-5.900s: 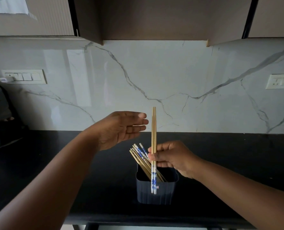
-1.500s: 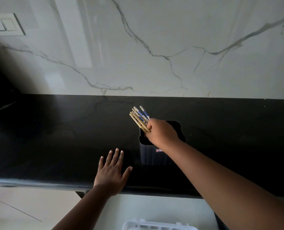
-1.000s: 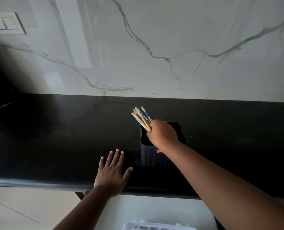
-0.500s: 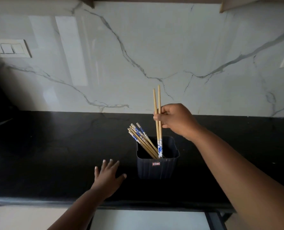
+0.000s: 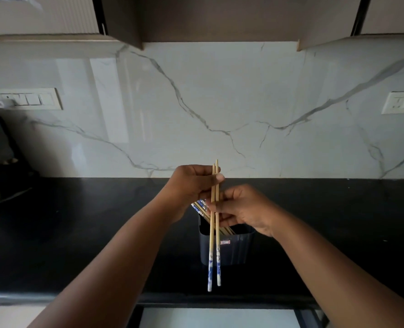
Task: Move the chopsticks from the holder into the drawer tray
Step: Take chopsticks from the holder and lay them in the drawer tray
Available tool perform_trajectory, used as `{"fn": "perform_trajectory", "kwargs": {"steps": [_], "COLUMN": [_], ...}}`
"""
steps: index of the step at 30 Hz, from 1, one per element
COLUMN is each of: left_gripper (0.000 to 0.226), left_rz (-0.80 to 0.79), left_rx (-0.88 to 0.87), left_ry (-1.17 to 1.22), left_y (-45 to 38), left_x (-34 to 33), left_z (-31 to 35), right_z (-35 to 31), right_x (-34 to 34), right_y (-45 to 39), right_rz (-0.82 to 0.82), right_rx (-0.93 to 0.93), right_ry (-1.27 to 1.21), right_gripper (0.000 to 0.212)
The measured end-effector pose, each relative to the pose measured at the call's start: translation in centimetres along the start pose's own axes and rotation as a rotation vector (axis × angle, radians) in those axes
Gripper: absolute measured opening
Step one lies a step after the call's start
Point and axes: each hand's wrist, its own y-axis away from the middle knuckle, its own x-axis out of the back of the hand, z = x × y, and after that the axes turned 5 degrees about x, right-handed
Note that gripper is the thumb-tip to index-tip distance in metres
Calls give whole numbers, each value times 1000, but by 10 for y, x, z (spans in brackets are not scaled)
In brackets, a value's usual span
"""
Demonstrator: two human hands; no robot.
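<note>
Partway, I judge: the left hand (image 5: 191,183) pinches one chopstick pair (image 5: 214,223) upright with the right hand (image 5: 241,209) gripping it below, above the holder (image 5: 227,247) where more chopsticks (image 5: 202,208) wait.

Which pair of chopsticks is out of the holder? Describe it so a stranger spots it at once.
Start at the black counter under the marble wall; at its middle stands a dark holder. In front of it, the left hand and right hand hold a pair upright. Unlike the chopsticks leaning inside the holder, this pair is lifted clear, blue-patterned ends down.
</note>
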Motion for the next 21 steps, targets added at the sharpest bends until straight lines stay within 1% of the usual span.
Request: {"fn": "perform_trajectory", "kwargs": {"steps": [3, 7, 15, 19, 21], "left_gripper": [11, 12, 11, 11, 10], "left_rz": [39, 61, 73, 81, 60], "left_rx": [59, 94, 84, 88, 85], "left_ry": [44, 102, 183, 232, 224], "left_y": [3, 5, 6, 5, 5], "left_x": [0, 2, 2, 1, 3], "left_z": [-7, -14, -22, -30, -37], "right_z": [7, 12, 20, 27, 33], "right_x": [-4, -7, -8, -10, -11], "right_y": [3, 6, 9, 13, 15], "right_rz": [-29, -37, -42, -28, -8], "right_rx": [-35, -53, -50, -55, -58], "right_ry": [-8, -18, -21, -3, -4], "right_gripper": [20, 21, 18, 21, 22]}}
